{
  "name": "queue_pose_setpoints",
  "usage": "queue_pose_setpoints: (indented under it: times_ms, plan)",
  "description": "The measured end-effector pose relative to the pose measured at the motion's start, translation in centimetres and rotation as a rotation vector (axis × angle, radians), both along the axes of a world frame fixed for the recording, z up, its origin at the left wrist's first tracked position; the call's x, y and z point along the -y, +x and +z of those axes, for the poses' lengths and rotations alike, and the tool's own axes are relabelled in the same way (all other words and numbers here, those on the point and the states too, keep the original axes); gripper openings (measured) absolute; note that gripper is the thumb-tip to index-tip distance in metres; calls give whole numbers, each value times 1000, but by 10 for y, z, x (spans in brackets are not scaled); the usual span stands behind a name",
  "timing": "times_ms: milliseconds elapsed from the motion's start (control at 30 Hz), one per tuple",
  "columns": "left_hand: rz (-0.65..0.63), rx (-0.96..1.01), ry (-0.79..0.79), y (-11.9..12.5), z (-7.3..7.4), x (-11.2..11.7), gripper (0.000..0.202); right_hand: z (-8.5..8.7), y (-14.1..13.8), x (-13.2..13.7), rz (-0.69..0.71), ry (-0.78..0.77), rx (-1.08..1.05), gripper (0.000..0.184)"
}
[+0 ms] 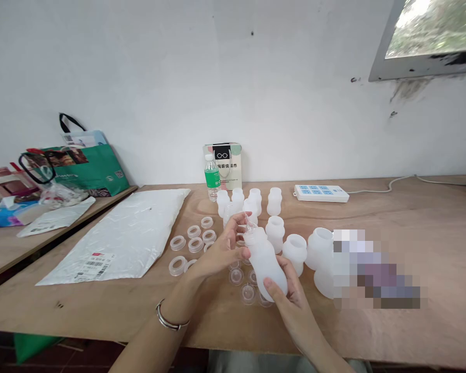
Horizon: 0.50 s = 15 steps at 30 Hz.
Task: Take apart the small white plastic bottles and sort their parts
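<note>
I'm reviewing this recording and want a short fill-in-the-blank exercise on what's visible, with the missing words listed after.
1. The right hand holds the frosted bottle, which is ____ rather than upright.
2. A metal bracelet circles the person's ____ wrist.
3. The drinks bottle by the wall has a ____ label.
4. The power strip has a cable running toward the picture's ____ edge.

Missing words: tilted; left; green; right.

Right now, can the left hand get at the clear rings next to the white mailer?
Likely yes, once freed: the left hand is busy at the top of the white bottle, but the clear rings lie close beside it, with nothing seen standing between.
</note>
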<state>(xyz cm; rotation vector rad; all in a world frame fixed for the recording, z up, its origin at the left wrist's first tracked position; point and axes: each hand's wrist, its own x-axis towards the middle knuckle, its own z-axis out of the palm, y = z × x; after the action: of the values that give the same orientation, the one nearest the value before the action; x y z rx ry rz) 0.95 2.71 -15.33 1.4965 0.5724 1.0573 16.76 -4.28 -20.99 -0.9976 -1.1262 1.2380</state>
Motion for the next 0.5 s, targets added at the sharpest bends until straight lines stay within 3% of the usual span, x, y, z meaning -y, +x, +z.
queue_pose_setpoints:
  times_ms: [100, 233, 333, 400, 500]
  plan:
    - [-114, 44, -74, 0, -1, 0, 66, -1, -1, -1, 0, 0, -5, 35]
    - [-9, 85, -53, -2, 0, -1, 67, 0, -4, -3, 5, 22, 48, 36]
    - [-91, 103, -55, -7, 2, -2, 72, 2, -6, -3, -4, 47, 84, 35]
    - [-104, 96, -75, -10, 5, -2, 59, 3, -5, -2, 0, 73, 114, 33]
    - [11, 106, -47, -10, 8, -2, 42, 2, -3, -2, -41, 189, 260, 34]
